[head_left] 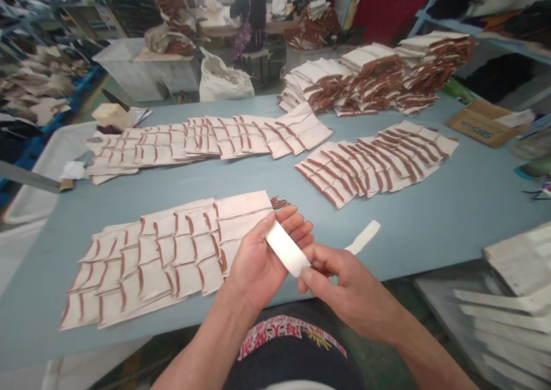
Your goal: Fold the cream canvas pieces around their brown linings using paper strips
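Diagonally across the left hand (257, 259), a white strip (286, 249)

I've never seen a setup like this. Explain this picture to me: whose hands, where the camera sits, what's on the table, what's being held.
There is no machine here, just a person's two bare hands. The camera is worn on the head, looking forward and down, so the forearms enter from the bottom edge. The left hand is open, palm up, with a white strip across it; the right hand pinches the strip's lower end. On the blue-grey table lie a second strip, overlapping pale pieces with brown edges in a front row, a back row and a right-hand row, plus taller stacks at the far side.
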A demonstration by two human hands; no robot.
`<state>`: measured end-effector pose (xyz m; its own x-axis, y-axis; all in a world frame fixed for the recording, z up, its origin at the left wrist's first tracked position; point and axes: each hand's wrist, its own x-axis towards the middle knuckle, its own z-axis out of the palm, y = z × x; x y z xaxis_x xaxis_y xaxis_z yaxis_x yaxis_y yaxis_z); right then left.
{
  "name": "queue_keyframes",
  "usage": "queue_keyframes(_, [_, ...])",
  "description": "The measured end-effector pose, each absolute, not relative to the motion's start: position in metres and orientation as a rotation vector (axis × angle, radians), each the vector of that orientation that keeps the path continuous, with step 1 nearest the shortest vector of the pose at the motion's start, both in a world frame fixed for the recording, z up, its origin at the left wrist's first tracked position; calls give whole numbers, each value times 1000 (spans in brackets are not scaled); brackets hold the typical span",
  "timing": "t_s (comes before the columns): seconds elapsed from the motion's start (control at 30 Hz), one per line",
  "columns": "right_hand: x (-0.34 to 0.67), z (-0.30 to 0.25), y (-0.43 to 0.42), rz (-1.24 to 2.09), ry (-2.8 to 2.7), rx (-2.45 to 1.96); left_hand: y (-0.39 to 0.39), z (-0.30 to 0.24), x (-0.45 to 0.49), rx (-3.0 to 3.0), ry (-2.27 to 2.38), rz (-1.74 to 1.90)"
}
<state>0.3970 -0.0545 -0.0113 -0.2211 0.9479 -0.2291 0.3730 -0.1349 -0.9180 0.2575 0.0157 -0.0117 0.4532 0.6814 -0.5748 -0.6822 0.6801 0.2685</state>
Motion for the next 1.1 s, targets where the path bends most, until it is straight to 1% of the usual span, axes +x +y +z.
queue_keyframes(0.07, [388,-20,-59,1101,-1717,-1528,15,-9,245,-42,672,869])
queue_keyframes(0.17, [375,-41,-64,374,-1831,-1576,13,-3,229,-56,660,878])
queue_keyframes(0.23, [367,-52,-65,-26,-1833,-1545,11,-2,220,-41,659,853])
queue_keyframes(0.3, [361,-56,-65,-250,-1856,-1473,9,-2,212,-35,660,825])
queue_keyframes(0.4, [353,-53,-62,-467,-1915,-1362,7,-5,205,-23,664,807])
queue_keyframes(0.5, [350,-49,-60,-524,-2008,-1267,4,-5,204,12,655,776])
queue_keyframes(0.67, [359,-52,-59,-402,-2160,-1084,-3,-1,210,102,765,750])
queue_keyframes(0.83, [378,-52,-60,-402,-2122,-1094,-12,0,224,93,775,634])
queue_keyframes(1.1, [405,-54,-54,-376,-2127,-1032,-22,-17,254,5,717,632])
